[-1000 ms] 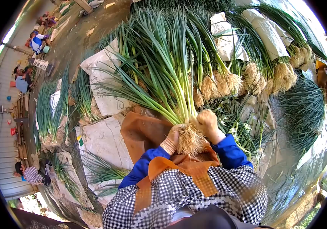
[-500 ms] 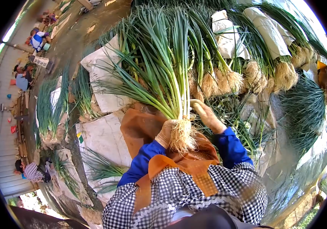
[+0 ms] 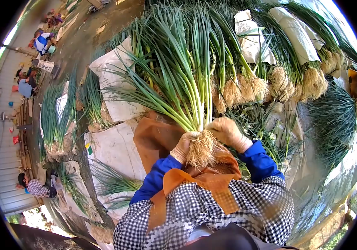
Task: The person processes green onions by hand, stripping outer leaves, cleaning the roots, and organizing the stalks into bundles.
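A bunch of green onions (image 3: pixel 196 106) stands in front of my chest, leaves fanned upward and pale, stringy roots hanging below. My left hand (image 3: pixel 184 146) is closed round the lower stalks from the left, just above the roots. On the other side, my right hand (image 3: pixel 229 132) has its fingers curled in against the base of the stalks. What those fingers pinch, if anything, is hidden. Beneath the bunch, a brown apron (image 3: pixel 155 135) spreads over my lap.
More rooted green onion bunches (image 3: pixel 253 86) lie in a row ahead, some wrapped in white sacking (image 3: pixel 293 35). Loose trimmed leaves (image 3: pixel 266 125) lie to the right. White sacks (image 3: pixel 116 146) cover the ground at left. Several people (image 3: pixel 37 187) sit farther off at left.
My right hand has gone from outstretched fingers beside the stalks to curled fingers at their base. My left hand keeps its hold on the bunch.
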Available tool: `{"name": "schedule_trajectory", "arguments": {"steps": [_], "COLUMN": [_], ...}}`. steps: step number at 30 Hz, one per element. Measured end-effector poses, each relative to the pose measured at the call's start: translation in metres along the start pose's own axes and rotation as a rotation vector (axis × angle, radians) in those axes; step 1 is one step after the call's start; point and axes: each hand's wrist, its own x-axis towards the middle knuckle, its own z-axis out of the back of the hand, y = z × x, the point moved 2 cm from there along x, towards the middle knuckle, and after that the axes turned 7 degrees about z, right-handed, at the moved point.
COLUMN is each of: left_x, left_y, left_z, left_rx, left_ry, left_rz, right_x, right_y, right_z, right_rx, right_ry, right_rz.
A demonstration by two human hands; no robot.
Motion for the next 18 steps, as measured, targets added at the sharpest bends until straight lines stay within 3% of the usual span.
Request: {"name": "schedule_trajectory", "arguments": {"steps": [1,2,3,5,6,7,9,10,11,13,15,17,18], "left_x": [-0.001,-0.002,-0.004,-0.006,-0.004,-0.001,0.006,0.015,0.01,0.006,0.003,0.0,0.003], "left_y": [-0.001,0.0,0.001,-0.001,0.0,0.0,-0.002,-0.001,-0.003,-0.006,-0.003,0.0,-0.001], "left_z": [-0.002,-0.002,-0.003,-0.014,-0.014,-0.012,0.0,0.02,0.015,0.007,-0.001,0.003,0.015], "left_rx": [-0.037,-0.062,-0.063,0.008,0.01,0.047,0.122,0.153,0.157,0.141,0.108,0.076,0.07], "left_ry": [0.055,0.051,0.049,0.023,0.03,-0.012,-0.105,-0.132,-0.151,-0.036,-0.07,-0.107,-0.026], "left_rz": [0.014,0.031,0.031,-0.023,-0.015,-0.019,-0.038,-0.026,-0.039,-0.02,-0.063,-0.101,-0.136], "right_x": [-0.004,-0.008,-0.016,-0.028,-0.033,-0.029,-0.016,-0.016,-0.006,0.005,0.001,-0.008,-0.01], "right_y": [0.002,0.008,0.001,-0.043,-0.046,-0.048,-0.046,-0.052,-0.043,-0.023,-0.032,-0.042,-0.051], "right_z": [-0.003,0.001,0.006,-0.003,0.013,0.005,-0.028,-0.053,-0.052,-0.039,-0.052,-0.064,-0.059], "right_rx": [-0.057,0.055,0.193,-0.272,0.071,0.467,0.683,0.935,0.344,-0.031,0.011,0.895,1.054], "right_ry": [0.081,0.063,0.188,0.313,0.121,-0.063,-0.208,-0.222,-0.25,-0.255,-0.304,-0.519,-0.69], "right_rz": [-0.005,-0.013,-0.106,-0.118,-0.547,-0.608,-0.529,-0.595,-0.319,-0.394,-0.415,-0.724,-0.797]}}
